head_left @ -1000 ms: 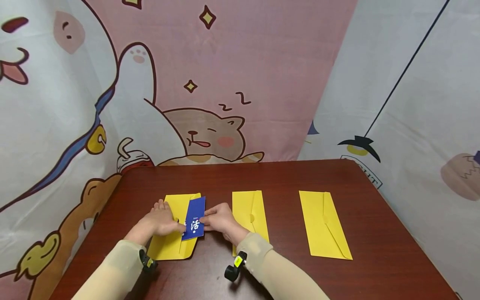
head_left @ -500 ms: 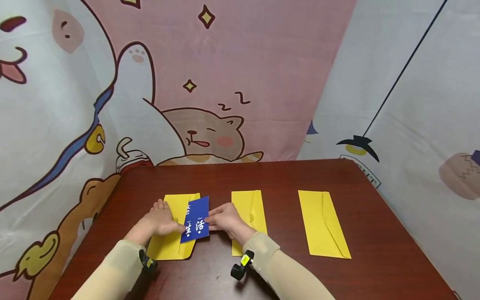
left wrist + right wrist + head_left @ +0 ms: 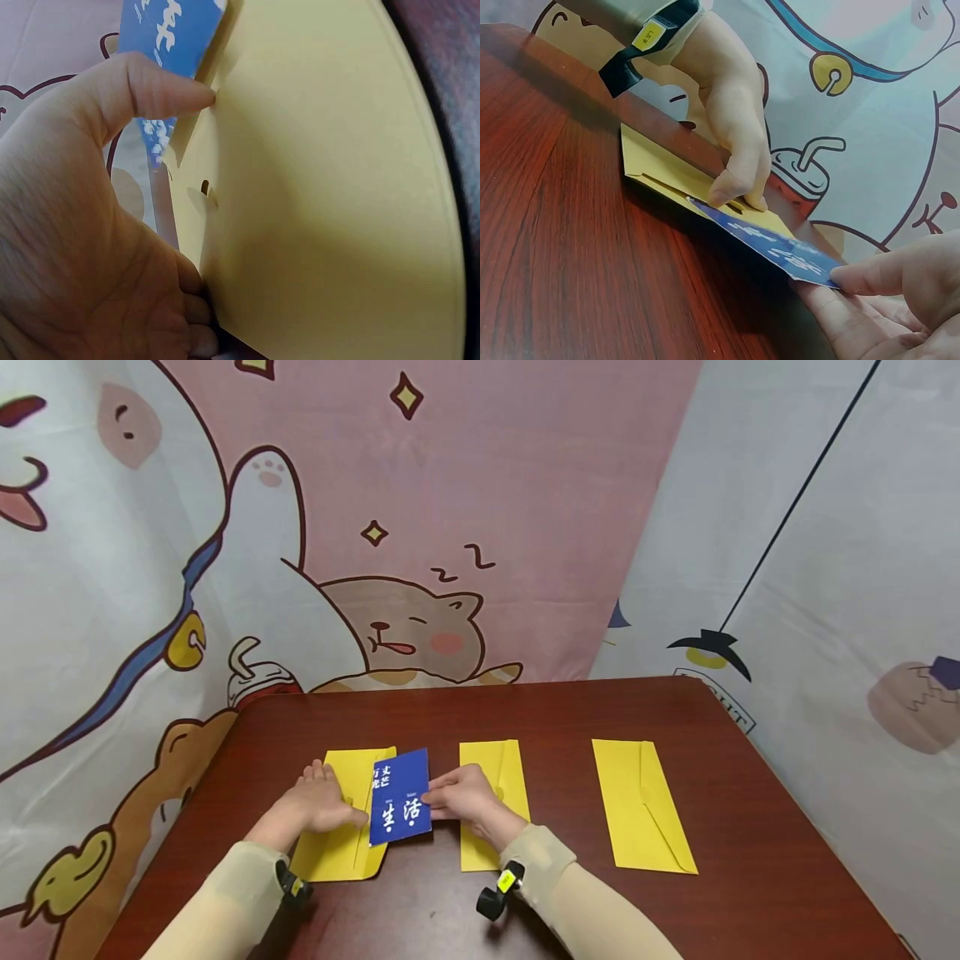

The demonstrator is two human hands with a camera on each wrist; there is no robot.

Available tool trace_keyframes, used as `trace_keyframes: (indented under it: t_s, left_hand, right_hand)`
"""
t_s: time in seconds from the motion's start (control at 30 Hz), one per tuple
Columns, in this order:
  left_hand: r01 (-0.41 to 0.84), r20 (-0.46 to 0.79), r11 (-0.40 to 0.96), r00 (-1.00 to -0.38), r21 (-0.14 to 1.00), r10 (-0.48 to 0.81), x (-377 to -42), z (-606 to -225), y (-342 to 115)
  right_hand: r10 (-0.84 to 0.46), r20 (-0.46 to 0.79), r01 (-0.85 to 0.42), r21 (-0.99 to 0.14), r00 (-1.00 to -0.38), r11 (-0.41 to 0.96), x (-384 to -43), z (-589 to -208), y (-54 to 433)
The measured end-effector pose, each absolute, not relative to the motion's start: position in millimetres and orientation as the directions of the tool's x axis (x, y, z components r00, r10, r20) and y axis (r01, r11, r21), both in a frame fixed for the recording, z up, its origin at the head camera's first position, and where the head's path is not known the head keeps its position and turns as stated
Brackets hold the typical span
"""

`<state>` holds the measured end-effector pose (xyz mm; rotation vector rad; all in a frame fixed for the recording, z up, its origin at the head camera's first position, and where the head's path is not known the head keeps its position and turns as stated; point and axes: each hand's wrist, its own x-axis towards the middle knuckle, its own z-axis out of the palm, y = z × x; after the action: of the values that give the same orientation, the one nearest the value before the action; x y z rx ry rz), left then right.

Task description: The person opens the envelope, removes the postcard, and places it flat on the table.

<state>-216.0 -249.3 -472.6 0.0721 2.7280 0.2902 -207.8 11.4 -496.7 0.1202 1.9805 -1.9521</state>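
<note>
In the head view, a yellow envelope lies at the left of the table. My left hand rests on it, thumb stretched across its face towards the opening, as the left wrist view also shows with the thumb on the envelope. At the envelope's right side is a blue card with white characters. My right hand pinches the card's right edge between thumb and fingers, seen closely in the right wrist view on the card. Whether the card's left end is still inside the envelope, I cannot tell.
A second yellow envelope lies partly under my right hand and forearm. Further right lies a third yellow envelope. All are on a dark red-brown wooden table, with a cartoon-printed cloth behind it.
The right hand has drawn the blue card to the right, so more of its characters show. The left hand has stayed in place on the envelope.
</note>
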Motion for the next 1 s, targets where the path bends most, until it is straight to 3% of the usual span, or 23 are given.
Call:
trace_keyframes:
  t_s: [1.0]
  left_hand:
    - [0.030,-0.401,0.976,-0.909,0.214,0.116,-216,-472,-253]
  right_hand:
    - [-0.192,-0.318,0.334,-0.941,-0.928,-0.052,-212,-490,67]
